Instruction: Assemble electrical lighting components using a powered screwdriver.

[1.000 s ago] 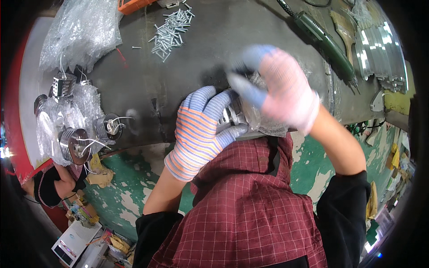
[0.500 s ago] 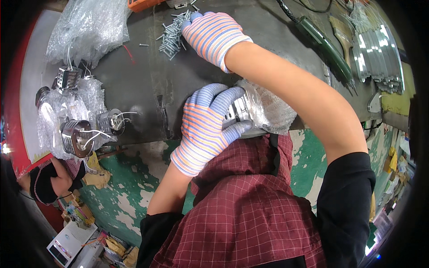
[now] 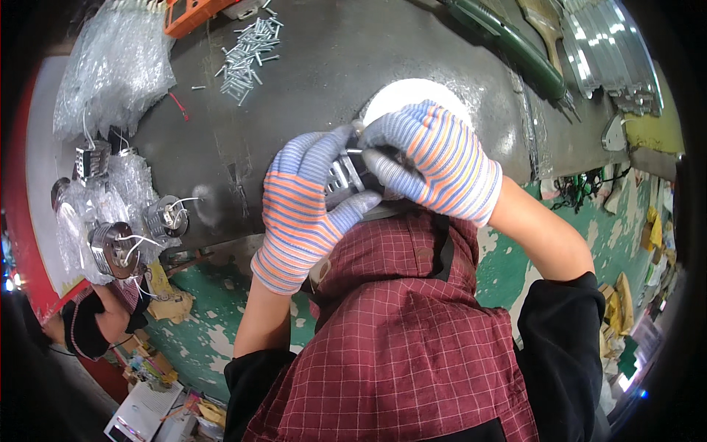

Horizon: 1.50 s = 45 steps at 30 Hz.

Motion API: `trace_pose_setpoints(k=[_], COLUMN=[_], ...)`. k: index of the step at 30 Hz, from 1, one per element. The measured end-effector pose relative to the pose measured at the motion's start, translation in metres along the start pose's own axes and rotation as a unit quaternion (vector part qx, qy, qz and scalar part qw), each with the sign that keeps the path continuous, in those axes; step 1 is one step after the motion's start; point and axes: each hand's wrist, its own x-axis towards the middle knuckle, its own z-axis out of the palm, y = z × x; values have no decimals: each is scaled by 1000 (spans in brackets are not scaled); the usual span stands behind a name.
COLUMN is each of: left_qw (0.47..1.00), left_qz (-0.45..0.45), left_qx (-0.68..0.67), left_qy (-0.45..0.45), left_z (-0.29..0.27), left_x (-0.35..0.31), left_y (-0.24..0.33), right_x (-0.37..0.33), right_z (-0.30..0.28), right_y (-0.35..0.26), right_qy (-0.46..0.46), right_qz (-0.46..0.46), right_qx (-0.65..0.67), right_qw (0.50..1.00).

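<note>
Gloved fingers met over a slotted metal housing at the near edge of a dark worktop. The left hand was clamped around the piece, its thumb along the near side and its other fingers over the far side, so the metal lay in the gap between them. The right hand reached in from the right, thumb and forefinger curled just beside the left fingertips; whether they pinched anything could not be told. The housing sat to the left of those right fingertips, with the left hand the nearer. Its long axis was hidden under the gloves. A white round piece lay just beyond the right fingers, and a pile of screws well beyond the left ones.
</note>
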Motion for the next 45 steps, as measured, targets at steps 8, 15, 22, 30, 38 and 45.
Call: trace_pose_setpoints(k=[8,15,22,30,38,45], left_qw=[995,999,998,992,997,999], left_qz=[14,-42,31,-53,-33,16], left_qx=[85,30,35,-111,-65,6], left_qy=[42,-1,47,14,32,30], left_z=[-4,0,4,4,1,-8], left_x=[0,-12,-9,-2,-10,3], left_y=[9,-2,-6,0,3,9], right_x=[7,15,10,-5,1,-18], right_z=[-8,-9,-4,11,-97,-144], right_y=[10,8,11,3,53,96], right_qy=[-56,-102,-16,63,172,-29], right_qz=[-90,-99,-137,-102,51,257], right_qx=[-263,-253,-247,-155,-325,-409], right_qw=[959,957,959,981,928,875])
